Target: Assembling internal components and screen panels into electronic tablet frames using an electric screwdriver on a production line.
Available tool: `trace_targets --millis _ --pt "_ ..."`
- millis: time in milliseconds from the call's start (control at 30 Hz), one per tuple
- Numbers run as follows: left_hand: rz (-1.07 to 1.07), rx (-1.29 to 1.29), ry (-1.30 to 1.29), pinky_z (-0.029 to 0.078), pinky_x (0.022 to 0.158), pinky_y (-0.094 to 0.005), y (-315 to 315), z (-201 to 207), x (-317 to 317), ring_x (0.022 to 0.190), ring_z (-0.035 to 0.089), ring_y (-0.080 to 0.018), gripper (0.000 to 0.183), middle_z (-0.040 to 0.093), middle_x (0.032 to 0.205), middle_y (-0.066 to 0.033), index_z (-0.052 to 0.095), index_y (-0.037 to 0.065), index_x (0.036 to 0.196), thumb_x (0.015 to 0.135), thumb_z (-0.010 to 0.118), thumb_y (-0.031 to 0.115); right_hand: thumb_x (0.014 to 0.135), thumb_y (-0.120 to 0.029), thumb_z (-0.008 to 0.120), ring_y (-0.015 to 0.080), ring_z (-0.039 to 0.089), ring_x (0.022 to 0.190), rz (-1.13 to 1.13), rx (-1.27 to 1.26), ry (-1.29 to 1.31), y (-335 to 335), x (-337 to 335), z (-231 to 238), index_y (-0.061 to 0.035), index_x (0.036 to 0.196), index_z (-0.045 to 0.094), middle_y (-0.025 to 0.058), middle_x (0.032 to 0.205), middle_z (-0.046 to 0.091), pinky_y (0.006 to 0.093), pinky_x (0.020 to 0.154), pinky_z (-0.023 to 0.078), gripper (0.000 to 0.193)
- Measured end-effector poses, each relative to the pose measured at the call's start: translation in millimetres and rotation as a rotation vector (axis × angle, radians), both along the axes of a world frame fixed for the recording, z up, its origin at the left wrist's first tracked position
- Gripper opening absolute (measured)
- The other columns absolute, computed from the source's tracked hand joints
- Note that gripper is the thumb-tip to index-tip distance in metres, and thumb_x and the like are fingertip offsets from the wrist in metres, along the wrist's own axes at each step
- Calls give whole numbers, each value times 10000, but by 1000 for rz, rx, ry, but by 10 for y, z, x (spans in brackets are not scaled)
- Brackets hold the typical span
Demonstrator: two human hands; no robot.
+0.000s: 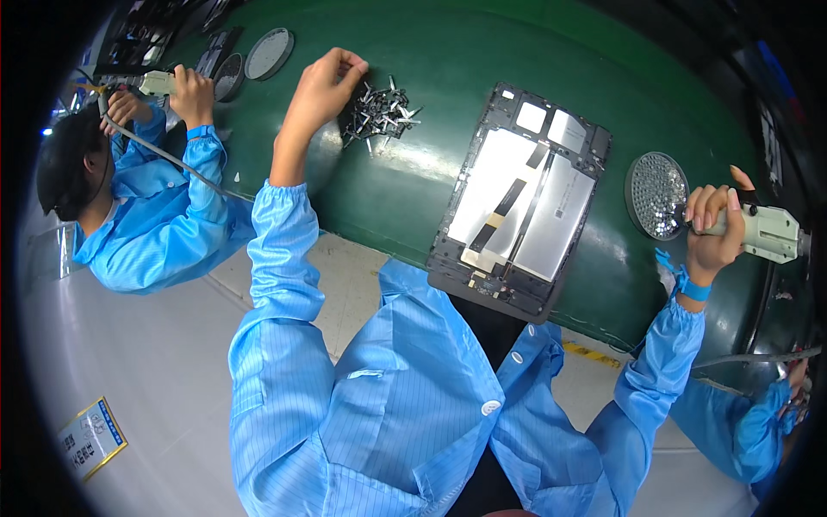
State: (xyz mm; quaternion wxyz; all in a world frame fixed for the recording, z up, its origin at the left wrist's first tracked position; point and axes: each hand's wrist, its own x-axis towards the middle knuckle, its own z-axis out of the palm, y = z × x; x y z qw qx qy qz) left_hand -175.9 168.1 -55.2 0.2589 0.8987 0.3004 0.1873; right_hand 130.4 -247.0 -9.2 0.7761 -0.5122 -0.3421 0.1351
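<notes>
My left hand (327, 84) is closed in a pinch at the left edge of a loose pile of small black and silver parts (381, 114); whatever its fingertips hold is hidden. Far right, my right hand (717, 226) grips a pale green electric screwdriver (773, 234), beside a round dish of small shiny pieces (657, 196). Between my hands lies an opened tablet (525, 198), slightly tilted, its silver battery cells and a dark ribbon cable (503, 207) exposed. The tablet's near end reaches the table's front edge, close to my body.
The green table (431, 52) runs across the view. At the left, a co-worker (159, 198) in blue holds a similar corded tool (158, 84) near two round dishes (270, 54). Another person's blue sleeve (758, 435) shows at the lower right, below a grey cable (754, 357).
</notes>
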Motion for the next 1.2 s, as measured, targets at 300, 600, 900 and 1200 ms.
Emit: trace_targets --millis 300,600,900,1200 --pt "-36 -108 96 509 695 -273 162 82 -62 746 625 -130 325 667 805 -53 683 26 1027 837 780 270 943 -111 433 111 365 437 -2 -1 -13 27 -41 43 101 1255 439 18 548 362 295 460 388 377" --pt "-48 -57 -41 505 731 -267 150 60 34 807 657 -144 213 718 879 -71 699 19 998 870 734 186 953 -135 434 92 346 464 20 -38 -3 8 -29 28 85 1267 444 5 565 349 281 493 381 383" --pt "-199 17 -417 509 671 -285 -851 191 686 738 654 -152 141 694 855 -95 679 32 1055 928 640 81 938 -97 431 116 374 443 18 -3 -13 21 -39 46 95 1256 448 24 549 366 294 452 394 372" --pt "-169 -221 -429 528 748 -276 -1081 -82 1046 794 672 -147 263 721 888 -86 633 -1 1159 943 644 148 909 -73 442 113 368 437 -15 -1 28 15 -31 26 93 1245 467 24 537 361 293 450 389 375"
